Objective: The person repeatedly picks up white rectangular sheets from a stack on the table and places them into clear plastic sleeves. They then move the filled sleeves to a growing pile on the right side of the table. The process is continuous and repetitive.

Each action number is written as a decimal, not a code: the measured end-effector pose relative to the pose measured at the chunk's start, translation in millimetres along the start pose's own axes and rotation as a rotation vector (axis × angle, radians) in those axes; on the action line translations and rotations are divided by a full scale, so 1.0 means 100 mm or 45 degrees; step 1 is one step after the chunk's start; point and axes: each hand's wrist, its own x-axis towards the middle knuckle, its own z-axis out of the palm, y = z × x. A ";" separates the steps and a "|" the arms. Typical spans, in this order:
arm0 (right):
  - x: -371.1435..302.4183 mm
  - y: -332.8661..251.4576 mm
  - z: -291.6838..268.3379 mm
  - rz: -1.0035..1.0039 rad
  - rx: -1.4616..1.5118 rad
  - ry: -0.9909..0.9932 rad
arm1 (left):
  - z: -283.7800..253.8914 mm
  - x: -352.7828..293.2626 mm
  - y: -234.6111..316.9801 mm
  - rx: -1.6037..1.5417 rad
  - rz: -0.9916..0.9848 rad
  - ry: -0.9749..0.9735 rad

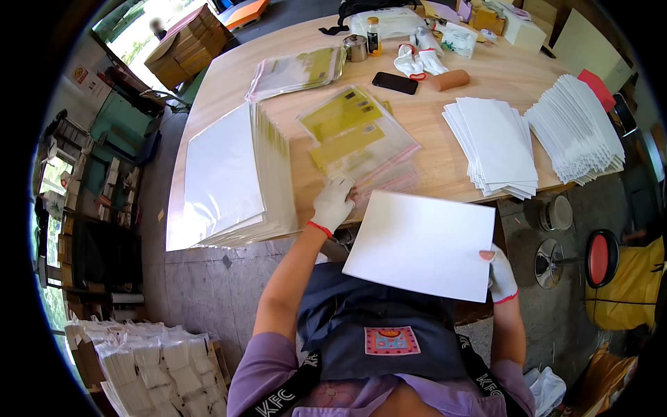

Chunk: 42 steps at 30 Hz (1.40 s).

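A plain white board (422,244), flat and rectangular, is held in front of my body by my right hand (501,275). Its bare thumb tip presses on the board's right edge; the other fingers are hidden underneath. My left hand (335,201), in a white glove with a red cuff, is at the near corner of some clear plastic bags (389,142) with yellow-green printing. Its fingers are bent together at the bag's edge. Left of that hand rises a tall stack of bagged white boards (224,170).
More clear bags (295,72) lie farther back. Fanned white boards (492,144) and a longer row of them (578,128) sit at the right. Beyond are a black phone (394,83), spare gloves (420,61), a brown roll (450,80), a bottle (374,37) and a metal pot (355,48).
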 end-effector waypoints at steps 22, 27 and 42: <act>0.15 0.79 0.41 -0.139 0.510 0.098 | 0.18 -0.36 0.26 -0.567 -0.005 0.472; -0.12 0.58 0.83 -0.089 0.334 0.217 | 0.57 -0.28 0.84 -2.036 -0.762 0.827; 1.13 1.19 1.00 0.129 0.837 -0.119 | 1.46 -1.13 0.89 -2.182 -1.178 0.104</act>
